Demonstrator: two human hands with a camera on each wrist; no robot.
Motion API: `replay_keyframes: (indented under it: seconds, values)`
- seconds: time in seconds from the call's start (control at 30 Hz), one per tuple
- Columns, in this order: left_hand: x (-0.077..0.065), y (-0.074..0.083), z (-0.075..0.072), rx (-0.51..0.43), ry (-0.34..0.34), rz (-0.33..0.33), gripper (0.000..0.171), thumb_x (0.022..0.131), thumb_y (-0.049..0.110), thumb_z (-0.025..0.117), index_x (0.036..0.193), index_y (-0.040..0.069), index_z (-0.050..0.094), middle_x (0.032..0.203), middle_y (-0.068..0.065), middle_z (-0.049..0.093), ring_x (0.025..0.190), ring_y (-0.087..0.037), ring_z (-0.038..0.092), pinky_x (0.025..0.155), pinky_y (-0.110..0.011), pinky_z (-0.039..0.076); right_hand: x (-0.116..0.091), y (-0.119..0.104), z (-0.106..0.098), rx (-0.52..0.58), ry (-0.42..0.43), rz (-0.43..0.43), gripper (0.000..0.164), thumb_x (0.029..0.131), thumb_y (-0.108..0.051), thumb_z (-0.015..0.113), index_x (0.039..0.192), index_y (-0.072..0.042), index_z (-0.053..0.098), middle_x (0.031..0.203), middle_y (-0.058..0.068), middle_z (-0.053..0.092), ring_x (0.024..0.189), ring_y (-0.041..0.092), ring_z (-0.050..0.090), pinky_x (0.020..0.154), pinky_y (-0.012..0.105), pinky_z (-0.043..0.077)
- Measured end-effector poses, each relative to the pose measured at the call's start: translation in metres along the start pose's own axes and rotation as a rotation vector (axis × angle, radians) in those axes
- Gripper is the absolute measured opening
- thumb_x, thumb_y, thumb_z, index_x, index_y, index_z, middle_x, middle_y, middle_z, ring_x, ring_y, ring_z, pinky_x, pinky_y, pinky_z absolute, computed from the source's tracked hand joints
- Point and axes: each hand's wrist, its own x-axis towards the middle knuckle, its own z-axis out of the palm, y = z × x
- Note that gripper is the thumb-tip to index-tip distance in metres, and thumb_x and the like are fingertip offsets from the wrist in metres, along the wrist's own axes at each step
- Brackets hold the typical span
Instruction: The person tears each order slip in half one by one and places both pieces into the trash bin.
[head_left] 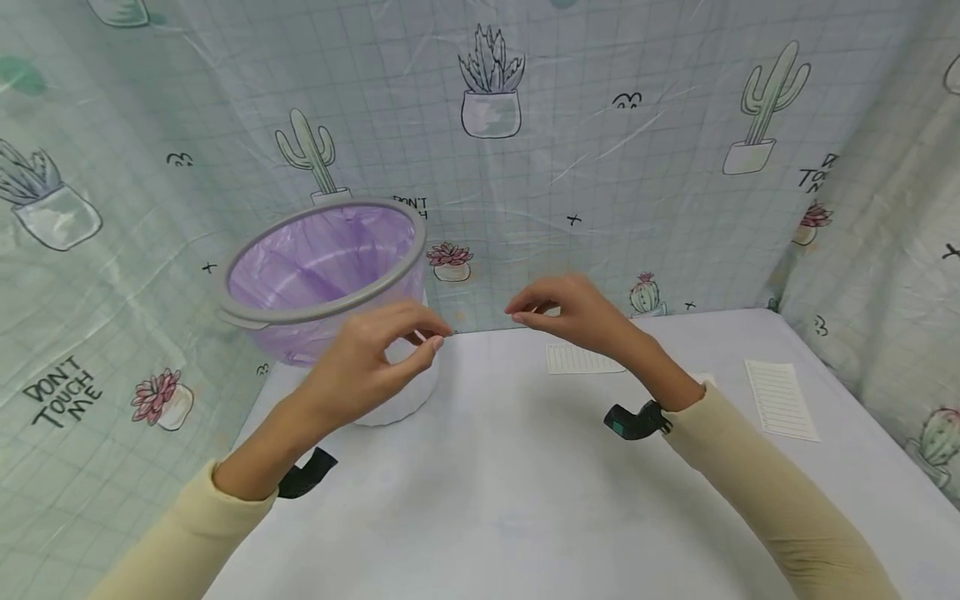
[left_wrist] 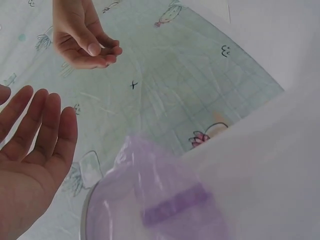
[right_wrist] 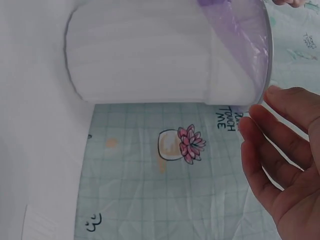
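A white trash bin (right_wrist: 140,55) stands at the left of the table, with a grey rim (head_left: 277,317) around its top. A translucent purple trash bag (head_left: 322,258) lines it and folds over the outside. In the head view my left hand (head_left: 371,354) hovers in front of the bin, overlapping its right side, fingers loosely bent and holding nothing. My right hand (head_left: 573,310) hangs in the air to the right of the bin, thumb and fingers relaxed, also holding nothing. The left wrist view has both hands apart, the left palm (left_wrist: 30,165) turned up to the camera.
Lined paper sheets lie on the white table (head_left: 495,500): one sheet (head_left: 581,359) behind the right forearm, another sheet (head_left: 782,400) toward the right edge. A cactus-print curtain (head_left: 562,167) surrounds the table at the back and sides. Black wrist cameras sit under both wrists.
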Motion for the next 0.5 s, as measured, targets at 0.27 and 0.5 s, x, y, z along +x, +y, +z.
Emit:
replay_keyframes:
  seconds: [0.27, 0.5]
  values:
    - [-0.003, -0.004, 0.024, -0.037, -0.001, 0.015, 0.015, 0.097, 0.007, 0.067, 0.109, 0.013, 0.072, 0.107, 0.006, 0.071, 0.099, -0.008, 0.064, 0.084, -0.032, 0.057, -0.025, 0.008, -0.002, -0.027, 0.049, 0.011, 0.015, 0.094, -0.013, 0.074, 0.109, -0.013, 0.078, 0.106, -0.002, 0.076, 0.092, 0.011, 0.07, 0.083, 0.034, 0.059]
    - [-0.005, -0.003, 0.048, -0.102, -0.005, -0.006, 0.017, 0.098, 0.006, 0.064, 0.111, 0.014, 0.071, 0.109, 0.007, 0.071, 0.099, -0.008, 0.064, 0.084, -0.032, 0.057, -0.043, 0.013, -0.002, -0.069, 0.065, 0.063, 0.017, 0.094, -0.014, 0.075, 0.111, -0.015, 0.077, 0.108, -0.003, 0.075, 0.094, 0.012, 0.07, 0.079, 0.035, 0.059]
